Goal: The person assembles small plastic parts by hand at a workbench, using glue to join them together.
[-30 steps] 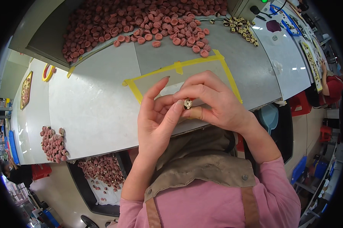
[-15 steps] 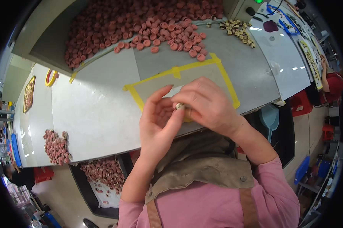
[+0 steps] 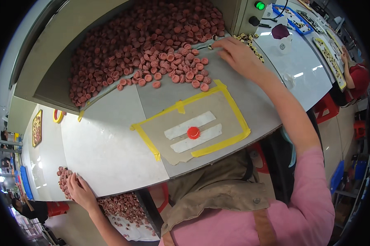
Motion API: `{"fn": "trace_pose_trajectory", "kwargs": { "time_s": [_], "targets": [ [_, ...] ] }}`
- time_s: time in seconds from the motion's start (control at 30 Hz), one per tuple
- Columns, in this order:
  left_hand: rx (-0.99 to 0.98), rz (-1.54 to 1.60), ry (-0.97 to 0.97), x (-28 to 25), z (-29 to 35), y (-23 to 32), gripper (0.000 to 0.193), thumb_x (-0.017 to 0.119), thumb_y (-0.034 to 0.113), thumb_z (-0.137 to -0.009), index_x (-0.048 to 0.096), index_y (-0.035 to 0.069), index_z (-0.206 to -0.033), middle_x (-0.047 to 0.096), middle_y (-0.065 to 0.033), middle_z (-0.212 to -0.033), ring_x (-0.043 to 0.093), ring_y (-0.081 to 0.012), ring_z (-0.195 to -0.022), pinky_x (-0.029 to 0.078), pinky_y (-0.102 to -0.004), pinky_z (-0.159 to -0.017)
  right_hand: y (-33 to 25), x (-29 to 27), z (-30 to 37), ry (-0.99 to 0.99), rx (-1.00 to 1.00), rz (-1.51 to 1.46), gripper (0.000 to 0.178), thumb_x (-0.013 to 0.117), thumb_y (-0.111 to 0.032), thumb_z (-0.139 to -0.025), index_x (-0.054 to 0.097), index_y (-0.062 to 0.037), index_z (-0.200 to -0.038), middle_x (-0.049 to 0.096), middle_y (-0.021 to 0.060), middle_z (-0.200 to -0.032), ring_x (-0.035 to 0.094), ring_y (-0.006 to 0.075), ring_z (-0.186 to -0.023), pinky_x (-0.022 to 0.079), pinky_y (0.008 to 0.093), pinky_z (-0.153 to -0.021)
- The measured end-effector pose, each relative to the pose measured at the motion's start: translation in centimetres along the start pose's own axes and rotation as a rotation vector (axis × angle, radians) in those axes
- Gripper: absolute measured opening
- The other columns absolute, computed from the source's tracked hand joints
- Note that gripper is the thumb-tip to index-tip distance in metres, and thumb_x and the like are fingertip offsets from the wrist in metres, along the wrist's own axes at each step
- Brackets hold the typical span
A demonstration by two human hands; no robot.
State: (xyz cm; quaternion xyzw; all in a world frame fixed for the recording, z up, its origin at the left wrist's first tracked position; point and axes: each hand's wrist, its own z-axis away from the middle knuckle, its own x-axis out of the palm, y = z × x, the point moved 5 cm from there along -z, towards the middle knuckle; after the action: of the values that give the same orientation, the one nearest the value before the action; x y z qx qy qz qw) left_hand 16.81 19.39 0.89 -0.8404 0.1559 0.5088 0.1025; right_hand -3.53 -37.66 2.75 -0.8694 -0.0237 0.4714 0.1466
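My left hand (image 3: 81, 191) reaches to the table's front left edge, at a small pile of pink ridged pieces with paler parts (image 3: 64, 180). Its fingers are apart at the pile's side; a dark spot by the fingertips is too small to name. Far to the right, my right hand (image 3: 241, 58) is stretched out with fingers apart, beside the small cream-and-black pieces (image 3: 256, 52), which it partly covers. One small dark-and-cream piece (image 3: 210, 47) lies at its fingertip. A big heap of pink ridged cups (image 3: 168, 61) spreads to the left of that hand.
Yellow tape (image 3: 236, 108) frames a grey-brown sheet with two white strips (image 3: 190, 125) and a red disc (image 3: 193, 133). Below the table's edge, a black bin (image 3: 150, 209) holds similar pieces. A person in red (image 3: 357, 78) works at the far right. A tape roll (image 3: 58, 116) lies left.
My hands have come apart from the small piece they held together. The left has moved to the pile at left, the right out to the cream-and-black pieces. The red disc now shows.
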Motion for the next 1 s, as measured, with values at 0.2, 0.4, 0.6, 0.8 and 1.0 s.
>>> {"fn": "trace_pose_trajectory", "kwargs": {
  "time_s": [0.2, 0.4, 0.6, 0.8, 1.0],
  "targets": [
    [0.143, 0.062, 0.063, -1.2, -1.4, 9.6, 0.037, 0.059, 0.008, -0.089, 0.056, 0.005, -0.125, 0.054, -0.0206, -0.125, 0.051, -0.0353, -0.118, 0.042, -0.0422, -0.097, 1.9, 2.9, -1.9, -0.045, -0.046, 0.172, 0.019, 0.056, -0.012, -0.09, 0.06, -0.005, -0.108, 0.058, 0.0127, -0.101, 0.058, 0.0306, -0.092, 0.048, 0.038, -0.079],
    [0.527, 0.668, -0.109, 0.1, -4.5, 24.9, 0.029, 0.063, 0.008, -0.081, 0.062, 0.007, -0.11, 0.062, -0.0129, -0.11, 0.057, -0.0322, -0.103, 0.043, -0.0404, -0.09, -2.4, -0.6, 1.5, -0.136, 0.273, -0.252, 0.019, 0.058, -0.013, -0.089, 0.06, -0.0042, -0.105, 0.057, 0.0117, -0.1, 0.058, 0.0268, -0.09, 0.048, 0.0357, -0.078],
    [0.694, 0.859, -0.041, 2.1, -6.6, 32.4, 0.024, 0.064, 0.012, -0.083, 0.062, 0.005, -0.106, 0.061, -0.0121, -0.101, 0.056, -0.0323, -0.098, 0.046, -0.0388, -0.083, -11.0, -1.1, 5.9, -0.239, 0.105, -0.376, 0.017, 0.063, -0.005, -0.084, 0.062, -0.0033, -0.102, 0.058, 0.0106, -0.103, 0.059, 0.026, -0.093, 0.049, 0.0336, -0.078],
    [0.607, 0.892, -0.233, 1.5, -5.8, 30.2, 0.017, 0.06, 0.011, -0.089, 0.062, 0.002, -0.103, 0.062, -0.0109, -0.099, 0.06, -0.0287, -0.092, 0.048, -0.0369, -0.078, -11.2, -0.8, 7.6, -0.119, -0.118, -0.072, 0.018, 0.065, -0.001, -0.082, 0.065, -0.0033, -0.1, 0.063, 0.0089, -0.096, 0.061, 0.0278, -0.086, 0.05, 0.0355, -0.076],
    [-0.169, 1.744, -0.844, -0.4, -1.3, 27.0, 0.032, 0.047, 0.019, -0.1, 0.052, -0.004, -0.122, 0.061, -0.0119, -0.114, 0.062, -0.015, -0.097, 0.05, -0.027, -0.084, -10.2, -0.6, 7.5, -0.151, -0.025, -0.173, 0.017, 0.066, -0.004, -0.081, 0.065, -0.0031, -0.098, 0.063, 0.0096, -0.094, 0.06, 0.0279, -0.086, 0.05, 0.0366, -0.075]
  ]
}}
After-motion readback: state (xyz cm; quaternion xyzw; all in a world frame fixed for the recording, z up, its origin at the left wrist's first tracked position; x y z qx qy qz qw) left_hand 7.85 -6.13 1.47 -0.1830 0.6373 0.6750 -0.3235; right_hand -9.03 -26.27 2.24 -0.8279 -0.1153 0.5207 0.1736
